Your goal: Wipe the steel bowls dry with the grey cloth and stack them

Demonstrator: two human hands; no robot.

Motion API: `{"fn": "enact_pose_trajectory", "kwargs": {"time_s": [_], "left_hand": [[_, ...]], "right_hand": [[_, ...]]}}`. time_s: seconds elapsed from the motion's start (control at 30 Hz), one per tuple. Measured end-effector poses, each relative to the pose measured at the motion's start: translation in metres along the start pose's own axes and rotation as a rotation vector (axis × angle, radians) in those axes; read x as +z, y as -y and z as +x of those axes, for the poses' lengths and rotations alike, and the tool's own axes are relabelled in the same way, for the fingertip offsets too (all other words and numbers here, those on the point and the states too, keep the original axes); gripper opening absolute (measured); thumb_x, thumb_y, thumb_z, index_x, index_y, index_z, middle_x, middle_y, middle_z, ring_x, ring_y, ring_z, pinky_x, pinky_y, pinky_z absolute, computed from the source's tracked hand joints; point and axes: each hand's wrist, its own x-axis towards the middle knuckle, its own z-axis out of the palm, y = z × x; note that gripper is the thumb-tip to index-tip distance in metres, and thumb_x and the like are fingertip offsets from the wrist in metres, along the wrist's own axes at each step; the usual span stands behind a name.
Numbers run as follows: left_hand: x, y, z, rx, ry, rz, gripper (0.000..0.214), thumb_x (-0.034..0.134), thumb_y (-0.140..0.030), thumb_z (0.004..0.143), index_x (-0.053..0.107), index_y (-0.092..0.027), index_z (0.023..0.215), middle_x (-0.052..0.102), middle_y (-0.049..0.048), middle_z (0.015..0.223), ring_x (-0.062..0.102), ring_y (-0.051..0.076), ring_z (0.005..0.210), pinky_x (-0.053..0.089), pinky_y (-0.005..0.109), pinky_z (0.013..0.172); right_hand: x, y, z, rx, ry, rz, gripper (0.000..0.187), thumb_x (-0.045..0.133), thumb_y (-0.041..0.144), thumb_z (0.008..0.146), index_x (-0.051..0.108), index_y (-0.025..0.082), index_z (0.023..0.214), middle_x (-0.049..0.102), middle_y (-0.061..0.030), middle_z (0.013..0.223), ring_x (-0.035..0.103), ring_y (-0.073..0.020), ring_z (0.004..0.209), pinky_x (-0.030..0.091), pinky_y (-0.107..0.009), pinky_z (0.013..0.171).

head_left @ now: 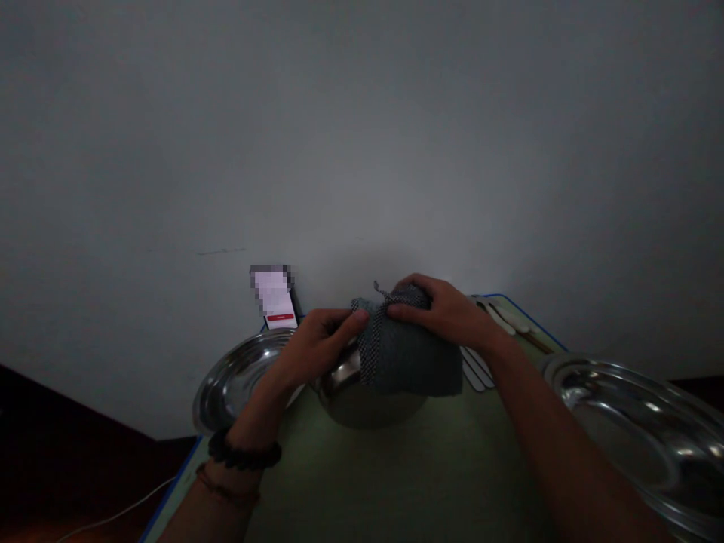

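At a green-topped table (pixel 396 483), a person's left hand (pixel 317 345) and right hand (pixel 449 311) grip a checker-trimmed gray cloth (pixel 418 358) over a rounded metal vessel (pixel 342 377).

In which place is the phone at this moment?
In the head view, the phone stands left of centre, by the wall, just behind the left metal bowl and left of the left hand.

- Open across near green tabletop (pixel 396 483).
- Blocked centrally by gray cloth (pixel 418 362), metal vessel (pixel 342 377).
- Barred behind by wall (pixel 362 151).
- Hemmed left by steel basin (pixel 237 377), phone (pixel 280 305); right by pale utensils (pixel 501 317), second basin (pixel 627 445).
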Motion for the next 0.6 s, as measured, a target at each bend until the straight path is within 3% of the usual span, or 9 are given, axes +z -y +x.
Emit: {"fn": "enact_pose_trajectory", "kwargs": {"time_s": [0.13,0.23,0.43,0.53,0.6], "left_hand": [[0.001,0.002,0.001,0.013,0.008,0.012,0.045,0.042,-0.049,0.084,0.047,-0.020,0.050,0.038,-0.0042,0.047,0.032,0.009,0.045,0.025,0.023,0.041],[0.002,0.000,-0.001,0.034,0.032,0.005,0.046,0.046,-0.050,0.080,0.044,-0.020,0.046,0.034,-0.0050,0.045,0.029,0.008,0.043,0.022,0.024,0.040],[0.005,-0.006,-0.003,-0.151,0.023,0.033,0.040,0.058,-0.051,0.074,0.061,-0.016,0.054,0.047,-0.0022,0.047,0.039,0.010,0.044,0.027,0.022,0.040],[0.004,-0.005,-0.001,-0.144,0.000,0.073,0.042,0.057,-0.053,0.075,0.061,-0.016,0.053,0.046,-0.0026,0.045,0.038,0.010,0.043,0.026,0.022,0.040],[0.002,-0.003,0.000,-0.143,-0.022,0.091,0.043,0.057,-0.052,0.075,0.057,-0.017,0.050,0.043,-0.0031,0.044,0.036,0.009,0.042,0.024,0.022,0.039]], "right_hand": [[-0.001,0.002,0.002,-0.044,-0.266,-0.136,0.026,0.065,0.047,0.078,0.060,0.022,0.085,0.068,-0.0035,0.082,0.063,-0.0197,0.076,0.047,-0.033,0.071],[0.010,0.001,0.004,-0.025,-0.355,-0.215,0.021,0.064,0.041,0.079,0.058,0.022,0.085,0.066,-0.0040,0.081,0.062,-0.0206,0.075,0.046,-0.034,0.071],[0.034,-0.007,0.010,-0.106,-0.187,-0.161,0.021,0.065,0.030,0.078,0.058,0.021,0.094,0.063,-0.0055,0.092,0.060,-0.0204,0.088,0.046,-0.037,0.082],[0.021,-0.003,0.005,-0.093,-0.216,-0.128,0.020,0.062,0.032,0.081,0.061,0.020,0.098,0.060,-0.0094,0.106,0.056,-0.0228,0.104,0.045,-0.040,0.089],[0.008,0.006,-0.003,-0.060,-0.083,-0.066,0.021,0.051,0.038,0.089,0.064,0.022,0.095,0.063,-0.0079,0.103,0.059,-0.0217,0.100,0.048,-0.038,0.086]]}}
